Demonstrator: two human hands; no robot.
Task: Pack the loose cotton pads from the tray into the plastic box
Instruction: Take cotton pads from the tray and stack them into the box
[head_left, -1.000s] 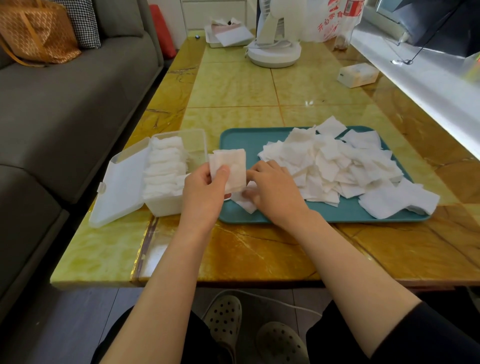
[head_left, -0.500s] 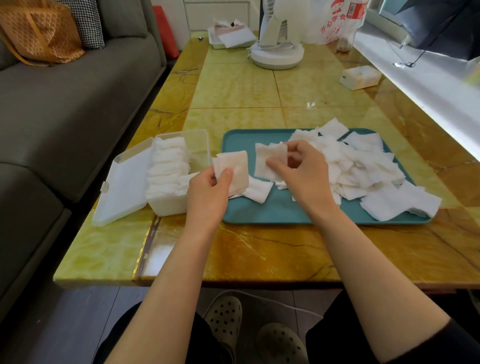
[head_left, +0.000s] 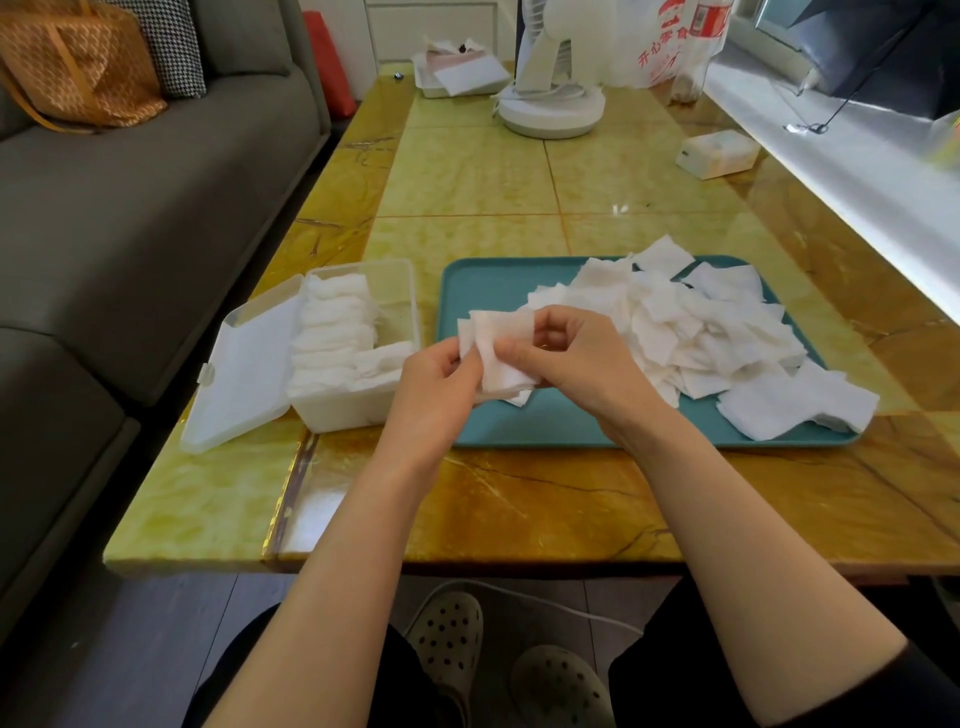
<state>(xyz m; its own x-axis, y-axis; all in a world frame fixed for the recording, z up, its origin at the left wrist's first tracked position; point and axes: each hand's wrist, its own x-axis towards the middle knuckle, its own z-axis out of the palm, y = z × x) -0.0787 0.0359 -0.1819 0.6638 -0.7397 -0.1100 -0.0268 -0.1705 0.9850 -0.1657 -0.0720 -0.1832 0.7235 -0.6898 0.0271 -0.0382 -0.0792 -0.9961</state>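
Stack of cotton pads (head_left: 503, 345) held over the tray (head_left: 519, 431). My left hand (head_left: 441, 374) and right hand (head_left: 576, 358) both pinch its edges with their fingers (head_left: 550, 319). I judge they are squaring it to slot into the half-filled plastic box (head_left: 358, 410) beside the tray. A loose pile (head_left: 701, 332) waits on the tray.

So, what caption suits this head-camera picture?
The left hand and right hand hold a small stack of cotton pads over the teal tray of loose pads, beside the open plastic box.

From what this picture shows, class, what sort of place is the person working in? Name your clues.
Probably a home living room: a grey sofa with a handbag on it beside a marble-look table, and a fan on the table.
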